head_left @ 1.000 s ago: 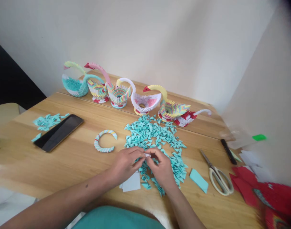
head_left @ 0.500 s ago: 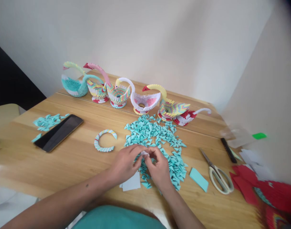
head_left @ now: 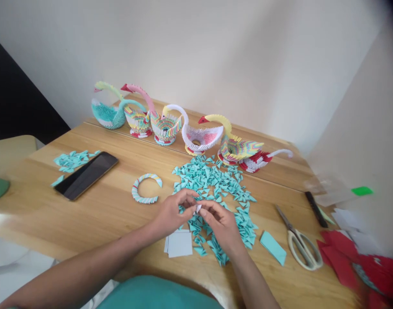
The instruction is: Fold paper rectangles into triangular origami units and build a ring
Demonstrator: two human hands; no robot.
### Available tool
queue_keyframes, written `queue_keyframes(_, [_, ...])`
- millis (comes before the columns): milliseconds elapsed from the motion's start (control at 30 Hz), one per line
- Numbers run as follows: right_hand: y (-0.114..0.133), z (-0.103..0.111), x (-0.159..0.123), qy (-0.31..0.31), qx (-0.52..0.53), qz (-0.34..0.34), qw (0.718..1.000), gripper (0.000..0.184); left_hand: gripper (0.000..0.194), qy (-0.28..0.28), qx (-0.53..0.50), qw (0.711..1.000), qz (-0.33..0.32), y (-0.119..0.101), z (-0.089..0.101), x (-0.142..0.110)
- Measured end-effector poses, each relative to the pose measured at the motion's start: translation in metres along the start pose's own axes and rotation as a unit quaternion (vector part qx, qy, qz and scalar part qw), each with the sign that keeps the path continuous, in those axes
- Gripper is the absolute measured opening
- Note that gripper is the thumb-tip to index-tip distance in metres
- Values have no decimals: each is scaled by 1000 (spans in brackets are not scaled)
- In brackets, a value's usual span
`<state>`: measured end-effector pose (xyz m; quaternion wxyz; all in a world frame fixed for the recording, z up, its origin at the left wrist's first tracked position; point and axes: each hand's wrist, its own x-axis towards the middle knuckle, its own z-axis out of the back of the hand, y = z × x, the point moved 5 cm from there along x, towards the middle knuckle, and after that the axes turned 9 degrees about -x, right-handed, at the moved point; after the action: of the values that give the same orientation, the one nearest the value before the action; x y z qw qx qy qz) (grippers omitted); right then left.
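Observation:
Between my fingertips is a small folded piece of white paper (head_left: pixel 198 208), partly hidden by the fingers. My left hand (head_left: pixel 175 213) pinches it from the left, and my right hand (head_left: pixel 220 221) grips it from the right. Both hands hover over a spread of turquoise folded paper triangles (head_left: pixel 204 174). Just below my left hand lies a small stack of white paper rectangles (head_left: pixel 180 243). To the left of the hands rests a curved C-shaped piece (head_left: pixel 139 196) built of striped folded paper.
Several paper swans (head_left: pixel 203 135) stand along the table's back. A phone (head_left: pixel 87 176) lies left beside more turquoise triangles (head_left: pixel 71 161). On the right are turquoise paper (head_left: pixel 273 247), scissors (head_left: pixel 302 249), a black-handled tool (head_left: pixel 315 209) and red paper (head_left: pixel 340 257).
My fingers have shifted on the white paper, which now looks smaller and more upright. The left fingers are spread a little more. The whole view has moved slightly, so the table things appear further right.

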<state>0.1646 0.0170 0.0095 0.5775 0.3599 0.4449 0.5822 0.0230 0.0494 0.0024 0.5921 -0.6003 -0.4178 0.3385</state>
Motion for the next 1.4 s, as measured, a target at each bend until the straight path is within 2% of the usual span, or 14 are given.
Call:
queue_keyframes(300, [0,1,0,-39,-46,34,998,18,23,-11,83,995,-49,-5,-1,-4])
queue_keyframes(367, [3,4,-1,-66,-80,65,992,17,22,-17,84,995,-47,-4,-1,-4])
queue_keyframes(467, [11,8,-3,-92,-165,151,970,10,20,-21,80,996,-39,-3,0,-3])
queue_keyframes(567, [18,9,-5,-81,-222,228,945,12,21,-5,64,998,-26,-3,0,-3])
queue_keyframes(767, [23,10,-5,-15,-274,277,921,17,23,22,44,999,-6,-4,0,-2])
queue_keyframes(900, [20,9,-3,-3,-313,245,918,20,24,29,53,998,-10,-3,-2,-3])
queue_keyframes(1033, [17,6,-2,-10,-306,206,930,18,24,19,87,995,-37,-4,-3,-3])
queue_keyframes(1200, [13,6,-1,-47,-246,150,957,9,25,-4,121,990,-65,-6,-2,-4])
queue_keyframes(1400, [8,3,-1,-64,-116,86,988,10,24,-38,161,982,-96,-12,-2,-9])
